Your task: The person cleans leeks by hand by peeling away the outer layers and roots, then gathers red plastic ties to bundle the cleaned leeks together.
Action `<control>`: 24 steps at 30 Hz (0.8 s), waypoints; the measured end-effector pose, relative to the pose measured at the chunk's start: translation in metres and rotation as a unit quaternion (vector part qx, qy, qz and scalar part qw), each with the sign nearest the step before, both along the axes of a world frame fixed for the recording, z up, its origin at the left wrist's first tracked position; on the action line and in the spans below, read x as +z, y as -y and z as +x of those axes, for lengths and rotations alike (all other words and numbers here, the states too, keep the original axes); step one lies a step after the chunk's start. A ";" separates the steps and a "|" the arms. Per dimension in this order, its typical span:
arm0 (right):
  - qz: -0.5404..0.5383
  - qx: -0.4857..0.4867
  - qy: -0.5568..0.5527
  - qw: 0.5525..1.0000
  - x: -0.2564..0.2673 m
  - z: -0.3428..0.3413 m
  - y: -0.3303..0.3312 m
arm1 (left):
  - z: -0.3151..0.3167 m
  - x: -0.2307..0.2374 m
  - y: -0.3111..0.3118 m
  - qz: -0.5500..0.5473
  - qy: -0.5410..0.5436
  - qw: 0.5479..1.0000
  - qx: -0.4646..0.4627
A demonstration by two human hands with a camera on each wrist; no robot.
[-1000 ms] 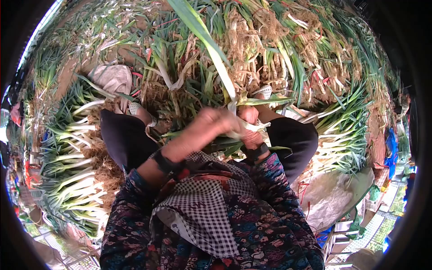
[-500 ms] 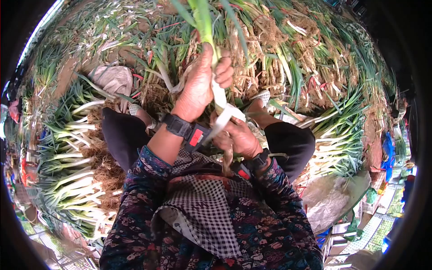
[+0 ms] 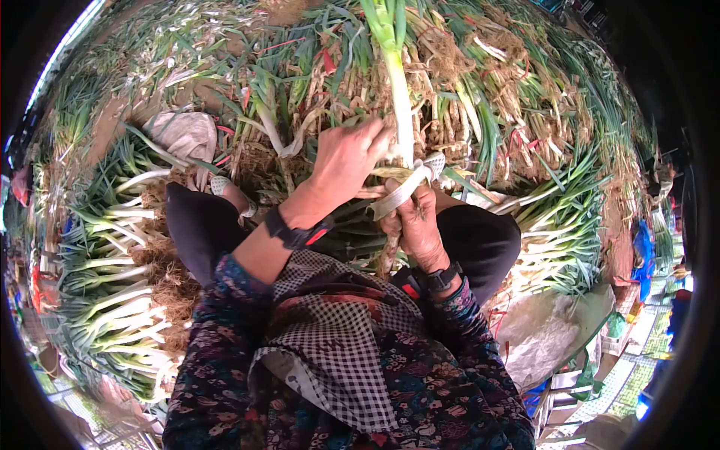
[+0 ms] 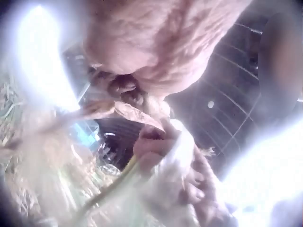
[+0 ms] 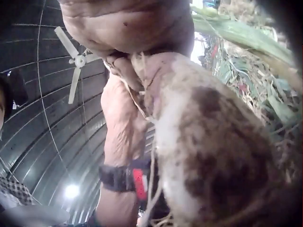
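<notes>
In the head view a leek [image 3: 401, 105] stands upright in front of the person, green leaves up. The right hand [image 3: 421, 229] grips its lower end, with a pale loosened outer leaf [image 3: 395, 196] folded over the fingers. Close up in the right wrist view is a soil-stained white end [image 5: 180, 137] with stringy roots, under the right hand [image 5: 128, 26]. The left hand [image 3: 346, 161] is beside the white stalk, fingers bent; whether they pinch anything I cannot tell. A dry brown leaf strip [image 4: 137, 115] passes under the left hand [image 4: 156, 42] in the left wrist view.
Leeks with white stalks [image 3: 124, 296] lie in a row on the left, roots inward. More leeks [image 3: 559, 240] are piled on the right beside a pale sack [image 3: 547, 330]. Rooty bundles [image 3: 450, 56] cover the ground ahead. A whitish cloth [image 3: 187, 135] lies near the left foot.
Half a second ago the left hand gripped the leek's stalk high up; now it is lower, at the stalk's left. The leek has shifted right, and the right hand still grips its lower end.
</notes>
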State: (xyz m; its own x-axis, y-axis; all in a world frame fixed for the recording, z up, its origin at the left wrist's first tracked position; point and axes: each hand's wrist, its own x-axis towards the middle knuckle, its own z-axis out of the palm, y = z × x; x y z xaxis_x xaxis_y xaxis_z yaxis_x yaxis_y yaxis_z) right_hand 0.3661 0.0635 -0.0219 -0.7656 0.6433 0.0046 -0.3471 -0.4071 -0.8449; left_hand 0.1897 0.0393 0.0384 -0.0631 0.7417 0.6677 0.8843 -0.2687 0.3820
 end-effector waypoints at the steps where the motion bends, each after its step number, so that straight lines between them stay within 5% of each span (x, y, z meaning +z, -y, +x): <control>1: -0.002 -0.003 0.003 1.000 -0.002 0.003 -0.004 | -0.001 -0.003 0.008 -0.068 0.007 0.997 -0.035; 3: 0.055 -0.001 -0.001 0.999 -0.010 0.001 -0.011 | -0.018 -0.037 0.012 -0.208 0.100 0.966 -0.117; 5: 0.042 0.005 0.006 0.999 0.000 -0.011 -0.006 | -0.037 -0.041 0.010 -0.321 0.269 0.904 -0.091; 6: 0.125 -0.026 0.028 0.991 -0.002 -0.019 -0.006 | -0.058 -0.047 0.005 -0.300 0.145 0.943 -0.003; 7: 0.205 -0.056 0.051 0.976 -0.003 -0.024 -0.004 | -0.064 -0.034 0.004 -0.158 0.141 0.972 0.102; 8: 0.101 0.030 0.041 0.994 0.009 -0.024 -0.005 | -0.083 -0.026 -0.004 -0.057 0.251 0.962 0.087; 9: 0.098 0.032 0.040 0.994 0.007 -0.032 -0.007 | -0.096 -0.010 -0.008 -0.016 0.377 0.925 0.037; 11: 0.224 0.071 0.114 0.965 0.002 -0.052 -0.009 | -0.082 0.019 -0.010 -0.012 0.668 0.710 -0.222; 13: 0.379 0.014 0.154 0.912 -0.010 -0.074 -0.011 | -0.078 0.014 -0.015 0.027 0.669 0.726 -0.155; 15: 0.335 0.044 0.183 0.923 -0.002 -0.078 -0.011 | -0.078 0.009 -0.019 0.118 0.712 0.682 -0.122; 17: 0.038 -0.076 -0.007 0.996 0.007 -0.096 -0.004 | -0.090 0.004 -0.016 0.135 0.716 0.679 -0.090; 19: -0.011 -0.059 0.023 0.998 0.013 -0.106 -0.018 | -0.097 0.000 -0.020 0.153 0.715 0.678 -0.077; 22: -0.211 -0.062 -0.122 0.968 -0.020 -0.123 -0.023 | -0.128 0.001 -0.019 0.184 0.691 0.698 -0.034; 24: -0.073 -0.034 0.087 0.993 -0.019 -0.091 -0.007 | -0.155 0.003 -0.015 0.205 0.701 0.683 0.020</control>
